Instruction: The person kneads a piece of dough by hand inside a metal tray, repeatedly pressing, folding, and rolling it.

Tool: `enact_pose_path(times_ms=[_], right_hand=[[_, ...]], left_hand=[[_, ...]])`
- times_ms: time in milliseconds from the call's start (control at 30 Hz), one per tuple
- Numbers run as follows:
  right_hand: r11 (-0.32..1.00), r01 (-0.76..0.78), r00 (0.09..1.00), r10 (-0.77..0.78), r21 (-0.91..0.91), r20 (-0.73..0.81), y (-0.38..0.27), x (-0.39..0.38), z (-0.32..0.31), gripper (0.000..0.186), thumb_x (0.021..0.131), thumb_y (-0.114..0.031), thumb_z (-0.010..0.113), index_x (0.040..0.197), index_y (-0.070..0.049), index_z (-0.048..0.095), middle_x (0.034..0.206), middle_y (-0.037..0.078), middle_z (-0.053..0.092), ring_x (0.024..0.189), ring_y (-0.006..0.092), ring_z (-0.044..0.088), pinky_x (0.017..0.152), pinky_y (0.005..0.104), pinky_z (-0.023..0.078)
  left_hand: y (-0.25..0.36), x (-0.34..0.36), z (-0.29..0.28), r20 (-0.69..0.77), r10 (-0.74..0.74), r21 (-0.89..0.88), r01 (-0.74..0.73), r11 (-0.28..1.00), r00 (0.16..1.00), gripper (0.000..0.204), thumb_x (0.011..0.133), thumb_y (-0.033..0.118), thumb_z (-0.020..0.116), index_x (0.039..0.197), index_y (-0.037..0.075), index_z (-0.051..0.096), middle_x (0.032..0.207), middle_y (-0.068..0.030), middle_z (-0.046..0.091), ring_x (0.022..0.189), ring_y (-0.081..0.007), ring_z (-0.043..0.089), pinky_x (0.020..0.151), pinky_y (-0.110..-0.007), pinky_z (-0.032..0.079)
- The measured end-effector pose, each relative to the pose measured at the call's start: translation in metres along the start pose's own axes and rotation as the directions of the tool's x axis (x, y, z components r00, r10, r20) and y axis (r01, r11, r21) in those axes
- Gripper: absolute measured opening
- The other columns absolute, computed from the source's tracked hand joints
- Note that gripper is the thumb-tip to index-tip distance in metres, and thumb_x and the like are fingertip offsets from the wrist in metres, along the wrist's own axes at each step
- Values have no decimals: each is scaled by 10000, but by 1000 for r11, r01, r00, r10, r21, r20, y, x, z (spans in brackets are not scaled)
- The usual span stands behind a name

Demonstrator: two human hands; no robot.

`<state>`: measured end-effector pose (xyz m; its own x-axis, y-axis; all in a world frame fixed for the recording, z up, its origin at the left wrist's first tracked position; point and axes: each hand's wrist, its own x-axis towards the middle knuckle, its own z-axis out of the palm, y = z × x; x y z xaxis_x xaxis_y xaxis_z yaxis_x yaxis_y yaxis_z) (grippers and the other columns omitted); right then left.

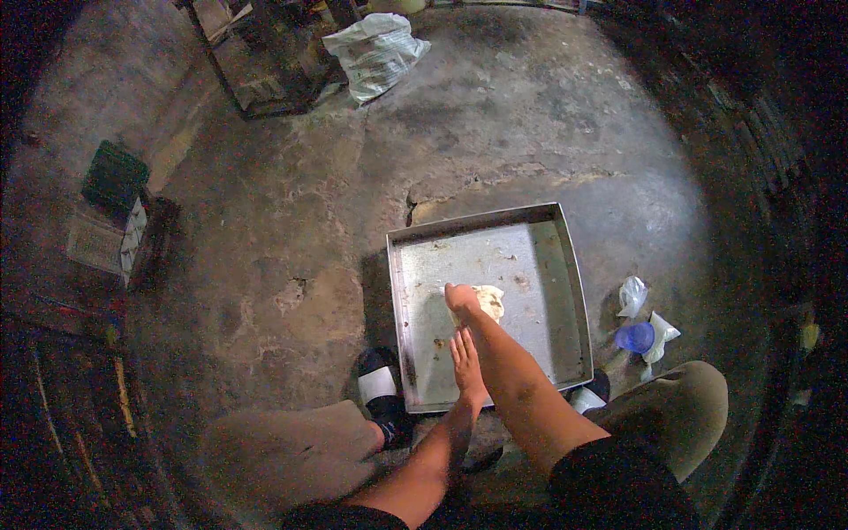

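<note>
Cream-coloured and dough-like, a soft flattened lump [488,303] is lying beneath the right hand [461,299], whose fingers are curling mostly out of sight, so whether they are gripping it or only pressing cannot be told. Just nearer the body, the left hand [470,371] is holding its fingers straight and together, grasping nothing visible. Around both, a square, high-walled, stained metal tray [543,291] is carrying the lump near its middle. Outside it, black-and-white footwear [378,382] is standing at either side. Farther right, a translucent blue-purple round container [634,336] is resting beside clear plastic bags [632,296] on the grey concrete floor [291,203].
</note>
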<state>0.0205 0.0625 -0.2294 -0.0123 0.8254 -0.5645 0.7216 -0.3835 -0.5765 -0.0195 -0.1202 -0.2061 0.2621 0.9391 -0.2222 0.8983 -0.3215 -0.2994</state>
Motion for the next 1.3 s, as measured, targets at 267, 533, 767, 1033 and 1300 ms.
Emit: enact_pose_path(times_ms=[267,533,767,1033,1300], right_hand=[[-26,-275,959,61,961,277,29,-6,-35,308,855,-326,425,653,-101,482,644,97,474,550,249,434,494,407,332],[884,-157,945,265,441,-194,76,-16,-28,635,914,-482,310,930,58,645,962,310,623,965,448,599,865,503,432],[877,-156,909,308,454,-281,77,-17,-28,535,888,-387,403,866,97,628,885,331,615,895,436,614,791,483,443],[913,18,978,68,408,-196,89,-24,-40,368,902,-341,429,880,-12,592,824,267,630,829,412,628,708,475,483],[913,46,985,26,405,-172,71,-32,10,381,935,-305,382,995,13,582,923,273,630,878,415,623,753,490,469]], left_hand=[[-27,11,-13,-214,-117,-509,-8,861,970,627,882,276,540,1389,-25,325,1486,-194,240,1388,-331,215,1132,-512,150],[-33,61,-21,-192,56,-646,-169,745,980,840,884,436,521,1473,11,99,1545,-168,78,1430,-301,84,1152,-462,97],[-6,68,-6,-226,-26,-573,-111,812,974,983,789,459,624,1475,16,76,1548,-168,39,1424,-340,81,1144,-482,136],[-42,83,-19,40,227,-578,-163,799,973,786,817,197,535,1474,35,136,1555,-145,-45,1425,-333,89,1151,-389,176],[-116,84,-35,-254,20,-814,-225,536,967,436,840,-13,380,1237,29,554,1351,-144,487,1226,-285,484,1026,-356,395]])
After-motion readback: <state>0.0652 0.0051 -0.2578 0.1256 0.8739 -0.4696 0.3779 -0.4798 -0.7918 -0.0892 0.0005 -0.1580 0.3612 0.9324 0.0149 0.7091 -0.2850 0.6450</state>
